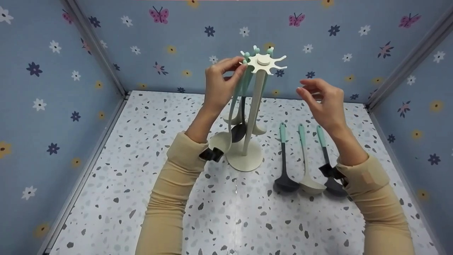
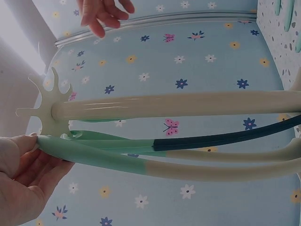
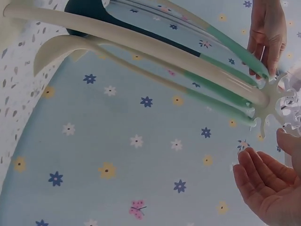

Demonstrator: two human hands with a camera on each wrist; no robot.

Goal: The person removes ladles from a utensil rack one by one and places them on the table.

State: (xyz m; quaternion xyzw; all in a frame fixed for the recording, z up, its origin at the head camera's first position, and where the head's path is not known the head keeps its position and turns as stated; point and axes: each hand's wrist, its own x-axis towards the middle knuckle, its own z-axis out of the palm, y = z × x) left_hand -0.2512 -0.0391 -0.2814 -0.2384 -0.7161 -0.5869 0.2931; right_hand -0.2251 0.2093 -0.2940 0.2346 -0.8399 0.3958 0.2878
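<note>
A cream utensil stand (image 1: pixel 254 109) rises from a round base, topped by a disc of open hooks. At the disc's left edge my left hand (image 1: pixel 221 85) pinches the top of a ladle's green handle (image 2: pixel 89 151). That ladle's cream bowl (image 1: pixel 220 141) hangs low beside the pole, partly behind my left wrist. Behind it hang a dark-headed utensil (image 1: pixel 238 133) and cream-headed ones, their heads partly hidden. To the right of the stand my right hand (image 1: pixel 325 102) is raised in the air, fingers loosely bent, holding nothing.
Right of the base, a dark ladle (image 1: pixel 286 185), a cream ladle (image 1: pixel 311 186) and another dark utensil (image 1: pixel 334 187) lie side by side on the speckled table (image 1: pixel 141 177). My right wrist partly covers the last. Patterned blue walls (image 1: pixel 177 42) enclose the back and sides.
</note>
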